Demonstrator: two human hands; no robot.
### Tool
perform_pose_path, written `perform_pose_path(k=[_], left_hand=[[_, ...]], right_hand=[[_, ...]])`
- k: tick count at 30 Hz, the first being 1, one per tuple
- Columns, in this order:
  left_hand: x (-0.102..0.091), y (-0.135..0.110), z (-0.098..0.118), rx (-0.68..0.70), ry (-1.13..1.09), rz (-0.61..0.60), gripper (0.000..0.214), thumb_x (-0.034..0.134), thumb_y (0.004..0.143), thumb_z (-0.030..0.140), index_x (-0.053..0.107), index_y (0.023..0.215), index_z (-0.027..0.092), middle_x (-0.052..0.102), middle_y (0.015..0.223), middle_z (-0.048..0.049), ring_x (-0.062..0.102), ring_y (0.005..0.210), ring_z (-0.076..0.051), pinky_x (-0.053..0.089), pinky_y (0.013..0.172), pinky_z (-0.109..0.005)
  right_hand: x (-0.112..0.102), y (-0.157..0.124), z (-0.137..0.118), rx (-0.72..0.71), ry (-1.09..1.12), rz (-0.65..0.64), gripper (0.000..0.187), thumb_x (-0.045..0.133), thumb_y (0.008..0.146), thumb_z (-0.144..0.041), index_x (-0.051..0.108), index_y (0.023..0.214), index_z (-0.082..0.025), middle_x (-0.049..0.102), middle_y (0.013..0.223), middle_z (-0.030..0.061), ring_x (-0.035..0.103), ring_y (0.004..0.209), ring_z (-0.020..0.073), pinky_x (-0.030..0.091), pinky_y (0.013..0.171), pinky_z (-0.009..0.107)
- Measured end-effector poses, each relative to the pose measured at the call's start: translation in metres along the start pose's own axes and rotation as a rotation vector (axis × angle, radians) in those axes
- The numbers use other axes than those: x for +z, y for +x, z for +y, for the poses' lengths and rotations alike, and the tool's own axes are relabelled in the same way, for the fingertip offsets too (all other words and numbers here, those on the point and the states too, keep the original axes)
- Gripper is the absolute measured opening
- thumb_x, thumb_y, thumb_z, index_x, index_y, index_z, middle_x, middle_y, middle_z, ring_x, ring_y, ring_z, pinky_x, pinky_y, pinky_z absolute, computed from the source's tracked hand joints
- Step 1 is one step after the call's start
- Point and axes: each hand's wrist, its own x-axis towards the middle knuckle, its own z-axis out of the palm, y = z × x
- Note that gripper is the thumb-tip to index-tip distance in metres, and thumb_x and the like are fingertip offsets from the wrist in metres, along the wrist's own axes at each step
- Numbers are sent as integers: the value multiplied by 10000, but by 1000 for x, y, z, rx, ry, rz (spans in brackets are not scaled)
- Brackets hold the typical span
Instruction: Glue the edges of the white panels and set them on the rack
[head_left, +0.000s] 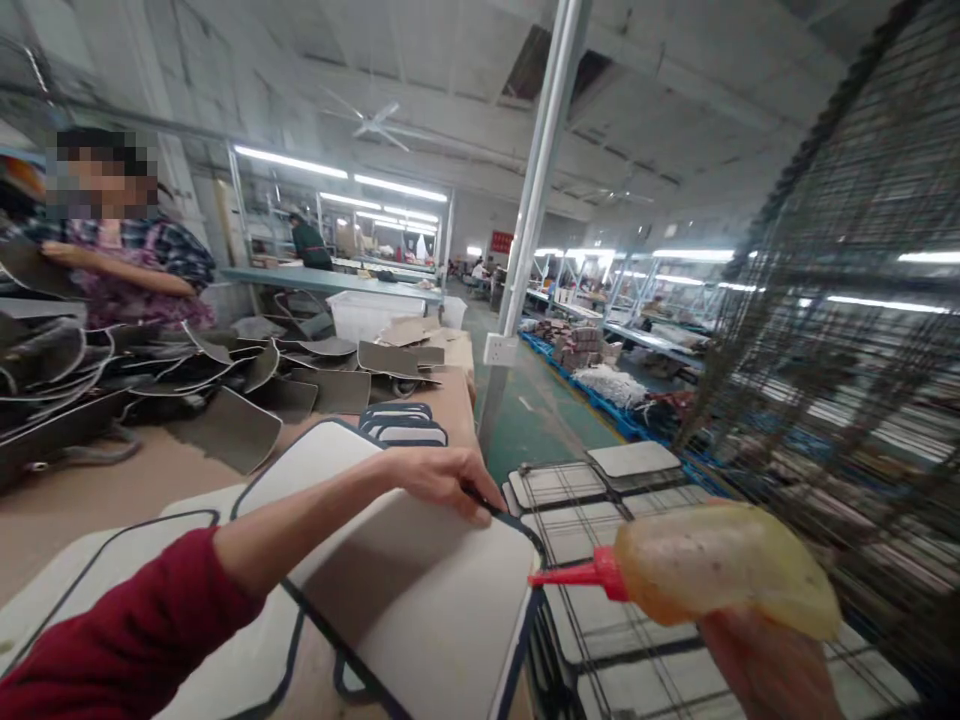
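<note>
Editor: Who is holding what?

Reporter: A worker's left hand (pixel 442 480), below a red sleeve (pixel 142 620), grips the far edge of a white, dark-edged panel (pixel 420 600), tilted above the desk (pixel 454 400). Just right of that panel, the right hand (pixel 765 645) is wrapped around a yellowish bottle (pixel 720 565), its fingers partly hidden.

Editor: How far along is the work?

Reporter: Mid-job on this piece, in my judgement. The bottle's red nozzle (pixel 566 575) points at the panel's right edge near the far corner and appears to touch it. How much of the rim is covered cannot be told, so some is probably left.

Editor: And the others?

Reporter: Similar panels (pixel 589 610) lie in rows under thin wires to the panel's right; small dark-edged pieces (pixel 409 432) are stacked beyond it; another large panel (pixel 315 465) lies partly beneath it. Nothing shows which are finished and which are waiting.

Editor: Anyone nearby?

Reporter: Well beyond the panel, to its left, a co-worker (pixel 150 265) in a checked sleeve handles a grey piece (pixel 37 268) behind a heap of grey pieces (pixel 240 425).
</note>
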Motion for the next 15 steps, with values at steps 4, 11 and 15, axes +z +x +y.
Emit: perform_pose_path(k=[4, 11, 15], left_hand=[[0, -3, 2, -19, -61, 11, 423, 908, 851, 518, 908, 977, 114, 762, 788, -9, 596, 730, -143, 452, 635, -178], [1, -8, 2, -104, -132, 113, 350, 924, 809, 505, 904, 873, 160, 756, 760, -18, 602, 700, -160, 451, 596, -207], [-1, -11, 2, -160, -162, 131, 367, 940, 773, 540, 907, 866, 187, 756, 753, -16, 613, 715, -173, 477, 624, -218]], right_hand=[[-11, 9, 4, 13, -25, 10, 638, 992, 665, -422, 780, 1245, -261, 808, 1025, 116, 809, 908, 330, 717, 750, 424], [7, -10, -2, 122, -35, 62, 644, 994, 674, -413, 776, 1263, -271, 808, 1157, 129, 798, 1054, 351, 707, 872, 446], [12, -21, -3, 133, 9, 13, 633, 994, 661, -404, 787, 1240, -251, 816, 1058, 129, 809, 904, 354, 718, 732, 442]])
